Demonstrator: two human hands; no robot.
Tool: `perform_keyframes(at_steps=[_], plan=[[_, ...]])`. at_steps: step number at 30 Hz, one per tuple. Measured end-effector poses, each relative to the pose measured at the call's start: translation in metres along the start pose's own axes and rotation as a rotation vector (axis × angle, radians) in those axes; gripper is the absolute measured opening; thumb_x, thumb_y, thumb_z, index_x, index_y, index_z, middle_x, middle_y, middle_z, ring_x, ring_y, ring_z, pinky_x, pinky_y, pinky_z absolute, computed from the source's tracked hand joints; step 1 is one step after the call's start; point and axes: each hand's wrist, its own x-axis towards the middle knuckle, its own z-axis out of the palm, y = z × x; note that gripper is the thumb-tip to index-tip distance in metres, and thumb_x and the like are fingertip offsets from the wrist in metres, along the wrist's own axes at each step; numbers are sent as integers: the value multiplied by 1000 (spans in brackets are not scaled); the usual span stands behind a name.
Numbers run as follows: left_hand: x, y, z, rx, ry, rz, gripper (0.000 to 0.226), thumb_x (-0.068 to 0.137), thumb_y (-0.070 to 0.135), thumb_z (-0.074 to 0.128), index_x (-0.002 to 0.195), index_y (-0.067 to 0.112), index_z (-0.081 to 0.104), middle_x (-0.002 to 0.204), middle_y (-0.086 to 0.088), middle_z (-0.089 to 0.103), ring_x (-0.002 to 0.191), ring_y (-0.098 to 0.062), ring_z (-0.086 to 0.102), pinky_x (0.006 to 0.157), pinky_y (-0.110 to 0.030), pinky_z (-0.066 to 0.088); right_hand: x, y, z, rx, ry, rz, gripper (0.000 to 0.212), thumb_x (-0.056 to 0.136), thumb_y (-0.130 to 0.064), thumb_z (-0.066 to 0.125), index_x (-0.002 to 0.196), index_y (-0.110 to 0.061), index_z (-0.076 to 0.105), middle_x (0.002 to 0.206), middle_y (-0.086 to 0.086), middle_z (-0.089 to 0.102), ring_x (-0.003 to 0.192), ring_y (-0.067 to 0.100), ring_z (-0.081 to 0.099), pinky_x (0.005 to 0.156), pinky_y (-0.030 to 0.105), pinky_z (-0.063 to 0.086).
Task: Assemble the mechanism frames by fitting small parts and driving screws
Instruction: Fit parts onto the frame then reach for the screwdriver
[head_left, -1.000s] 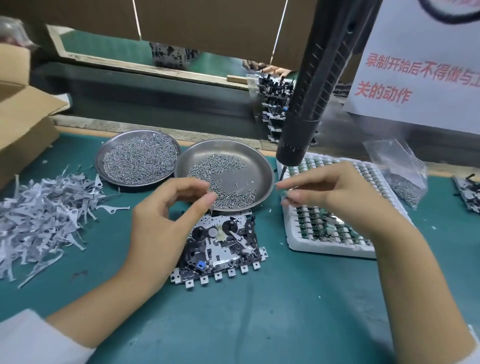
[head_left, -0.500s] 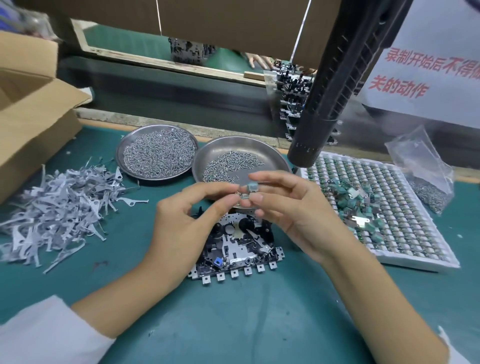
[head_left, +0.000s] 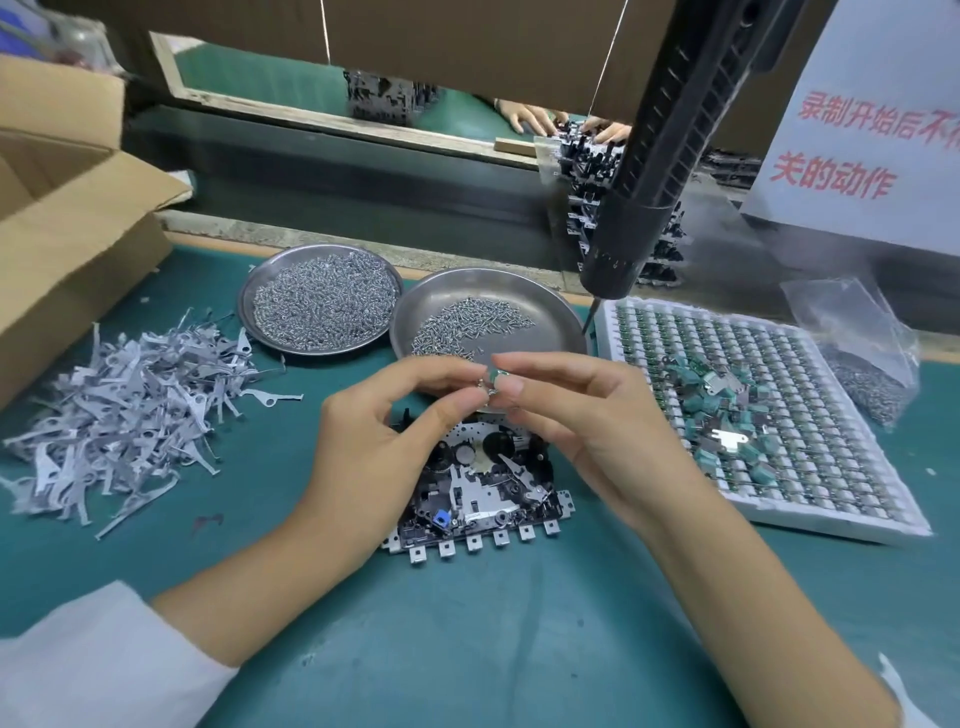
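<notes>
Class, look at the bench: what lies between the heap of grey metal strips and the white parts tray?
In the head view: the mechanism frame and both hands above it.

Left hand (head_left: 384, 441) and right hand (head_left: 587, 415) pinching a small green-and-silver metal part (head_left: 492, 382) together above a black-and-silver mechanism frame (head_left: 483, 488) on the green table mat (head_left: 467, 623), round steel screw dish (head_left: 488, 317) just beyond, black electric screwdriver (head_left: 654, 171) hanging far right

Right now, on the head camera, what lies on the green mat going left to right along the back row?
Brown cardboard box → pile of grey metal levers → round steel dish full of screws → steel dish with fewer screws → white tray of green parts → clear plastic bag of screws.
</notes>
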Motion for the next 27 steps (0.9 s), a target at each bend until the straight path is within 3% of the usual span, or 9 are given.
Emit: perform_keyframes(at_steps=[16, 27], plan=[[0, -1, -1, -20, 12, 11, 16, 77, 17, 68, 90, 27, 70, 85, 15, 72, 81, -1, 66, 77, -12, 48, 0, 2, 0, -74, 18, -6, 33, 67, -17, 74, 97, -4, 74, 88, 16, 74, 79, 19, 69, 75, 24, 56], [0, -2, -1, -26, -10, -7, 17, 76, 18, 69, 91, 27, 71, 86, 13, 72, 83, -2, 66, 78, -12, 47, 0, 3, -1, -193, -21, -127, 24, 71, -20, 73, 93, -11, 75, 87, 4, 75, 81, 11, 70, 68, 17, 52]])
